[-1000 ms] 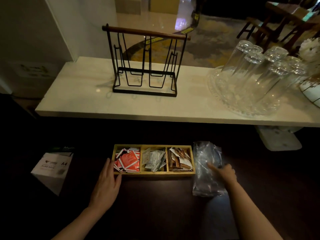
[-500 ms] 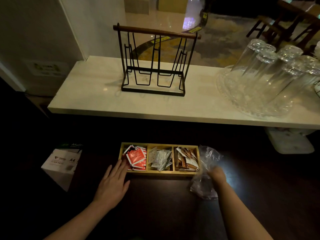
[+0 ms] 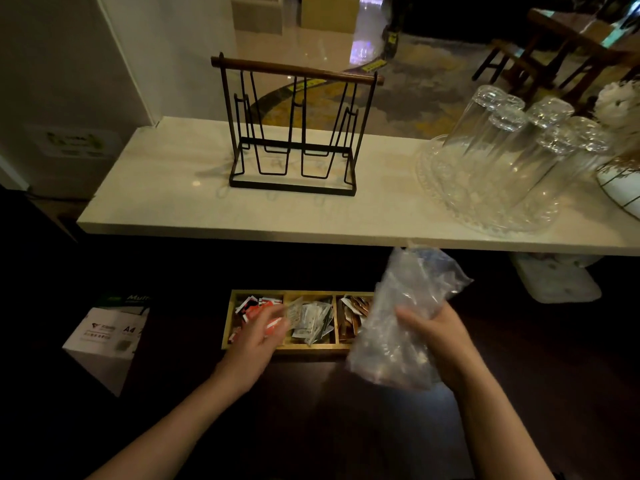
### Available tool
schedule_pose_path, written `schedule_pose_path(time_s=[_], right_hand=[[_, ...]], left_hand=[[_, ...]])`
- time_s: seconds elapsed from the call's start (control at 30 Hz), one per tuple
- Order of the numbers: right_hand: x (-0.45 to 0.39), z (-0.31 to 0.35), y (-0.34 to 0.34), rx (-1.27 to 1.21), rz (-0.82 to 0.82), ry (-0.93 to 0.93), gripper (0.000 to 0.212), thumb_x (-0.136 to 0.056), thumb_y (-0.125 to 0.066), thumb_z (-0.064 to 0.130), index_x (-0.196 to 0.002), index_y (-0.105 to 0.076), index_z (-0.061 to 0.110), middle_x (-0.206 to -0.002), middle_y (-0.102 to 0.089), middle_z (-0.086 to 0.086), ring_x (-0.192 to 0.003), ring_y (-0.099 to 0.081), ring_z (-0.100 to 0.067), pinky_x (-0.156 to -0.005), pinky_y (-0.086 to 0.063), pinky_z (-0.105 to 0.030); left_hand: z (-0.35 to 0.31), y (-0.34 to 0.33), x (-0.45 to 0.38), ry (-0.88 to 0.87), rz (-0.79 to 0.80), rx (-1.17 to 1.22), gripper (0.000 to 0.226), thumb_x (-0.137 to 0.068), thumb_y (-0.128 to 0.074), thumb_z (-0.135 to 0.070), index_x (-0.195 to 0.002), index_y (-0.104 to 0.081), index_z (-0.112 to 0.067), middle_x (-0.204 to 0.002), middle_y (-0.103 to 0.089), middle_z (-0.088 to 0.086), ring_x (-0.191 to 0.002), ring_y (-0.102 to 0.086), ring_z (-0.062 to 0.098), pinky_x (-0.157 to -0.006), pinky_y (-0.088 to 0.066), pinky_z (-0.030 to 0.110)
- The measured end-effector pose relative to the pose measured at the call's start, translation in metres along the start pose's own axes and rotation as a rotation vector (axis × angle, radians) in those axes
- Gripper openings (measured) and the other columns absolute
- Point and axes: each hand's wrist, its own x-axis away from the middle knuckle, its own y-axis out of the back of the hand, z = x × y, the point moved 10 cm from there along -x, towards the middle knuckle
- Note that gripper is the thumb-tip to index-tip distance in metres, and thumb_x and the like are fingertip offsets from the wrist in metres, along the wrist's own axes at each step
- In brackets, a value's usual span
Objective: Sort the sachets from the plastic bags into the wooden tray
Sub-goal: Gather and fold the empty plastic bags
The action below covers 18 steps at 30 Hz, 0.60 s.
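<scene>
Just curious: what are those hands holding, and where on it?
The right hand grips the clear plastic bag around its middle. The left hand holds nothing.

A wooden tray [image 3: 301, 347] with three compartments lies on the dark bench: red sachets [image 3: 250, 304] left, pale sachets [image 3: 311, 320] middle, brown sachets [image 3: 353, 311] right. A crumpled clear plastic bag [image 3: 405, 317], seemingly empty, is raised over its right end.

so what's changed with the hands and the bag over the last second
The right hand has gripped the plastic bag and lifted it off the dark table, so it now hangs in front of the wooden tray's right end. The left hand has moved from the table beside the tray to over its red sachets. The tray and its sorted sachets stayed put.
</scene>
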Motion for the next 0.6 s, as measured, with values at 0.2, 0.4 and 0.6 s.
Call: schedule_pose_path(time_s=[0.2,0.4,0.6], right_hand=[[0.013,-0.011,-0.083,0.053,0.241,0.01,0.075,-0.069,-0.08,0.004,-0.133,-0.042,0.012,-0.119,-0.066,-0.009,-0.102,-0.068,-0.016,-0.079,-0.055,-0.024],[0.022,-0.021,-0.096,0.013,0.253,-0.052,0.082,-0.067,-0.079,0.032,-0.135,-0.033,0.032,-0.118,-0.066,0.001,-0.102,-0.068,-0.012,-0.088,-0.054,-0.032],[0.012,-0.01,-0.07,-0.02,-0.01,0.083,0.019,-0.088,-0.063,0.015,-0.106,-0.067,0.021,-0.093,-0.07,-0.013,-0.08,-0.062,-0.025,-0.066,-0.05,-0.035]], left_hand=[[-0.07,-0.051,0.014,0.035,0.32,0.459,0.061,-0.08,-0.059,-0.051,-0.133,-0.035,-0.036,-0.122,-0.059,-0.016,-0.105,-0.061,-0.003,-0.08,-0.052,0.016],[-0.049,-0.023,0.007,0.068,0.071,0.449,0.054,-0.076,-0.072,-0.025,-0.124,-0.047,-0.03,-0.117,-0.065,-0.007,-0.104,-0.062,0.002,-0.083,-0.049,0.02],[-0.029,-0.011,0.011,0.097,-0.039,0.49,0.044,-0.073,-0.067,-0.042,-0.113,-0.062,-0.024,-0.115,-0.068,-0.002,-0.111,-0.061,0.013,-0.093,-0.047,0.031]])
